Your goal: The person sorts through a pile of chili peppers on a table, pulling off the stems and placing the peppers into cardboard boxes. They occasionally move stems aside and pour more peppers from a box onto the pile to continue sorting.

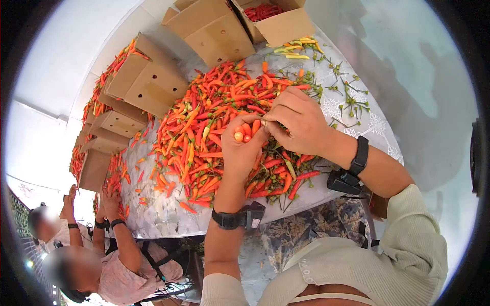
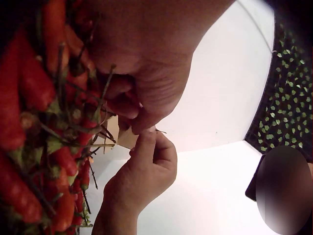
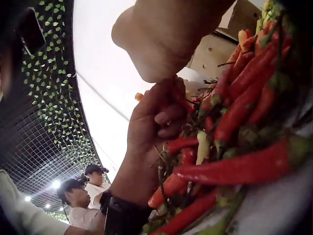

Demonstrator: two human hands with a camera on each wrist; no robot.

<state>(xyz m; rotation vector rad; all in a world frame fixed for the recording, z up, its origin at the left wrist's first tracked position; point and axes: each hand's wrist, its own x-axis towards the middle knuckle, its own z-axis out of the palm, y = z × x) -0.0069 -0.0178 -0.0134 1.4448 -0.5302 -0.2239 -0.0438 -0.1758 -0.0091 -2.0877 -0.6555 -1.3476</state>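
Observation:
Both hands meet over a large heap of red and orange chili peppers (image 1: 204, 137). My left hand (image 1: 240, 148) curls round several chili peppers (image 1: 247, 138), whose rounded ends show between thumb and fingers. Right against it, my right hand (image 1: 301, 120) has thumb and forefinger pinched together at the left fingertips. A thin stem (image 2: 162, 131) pokes out there in the left wrist view, where the right hand (image 2: 142, 181) faces the left hand (image 2: 151, 73). Under the hands lie red chili peppers (image 1: 275, 171) with green stems attached.
Loose green stems (image 1: 352, 102) are scattered on the right of the patterned tablecloth (image 1: 375, 125). Yellow peppers (image 1: 296, 48) lie at the back. Cardboard boxes (image 1: 148, 81) line the far side, some filled with chili peppers. Two people (image 1: 122, 260) work at the left.

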